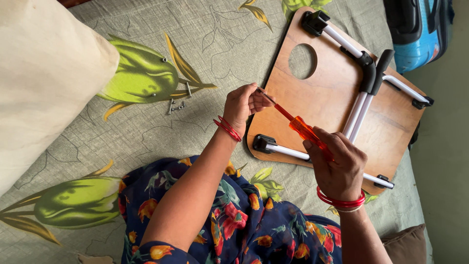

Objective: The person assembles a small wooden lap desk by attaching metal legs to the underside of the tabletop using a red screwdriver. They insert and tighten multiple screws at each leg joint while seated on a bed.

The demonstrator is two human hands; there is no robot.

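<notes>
The right hand (339,164) is wrapped round the orange handle of a screwdriver (298,126), its shaft slanting up to the left. The left hand (243,103) has its fingers pinched together at the screwdriver's tip; what they pinch is too small to tell. Both hover over the edge of an upturned wooden lap table (332,93) with white folding legs, lying on a leaf-patterned bed (156,142). Loose screws (177,102) lie near the left hand.
</notes>
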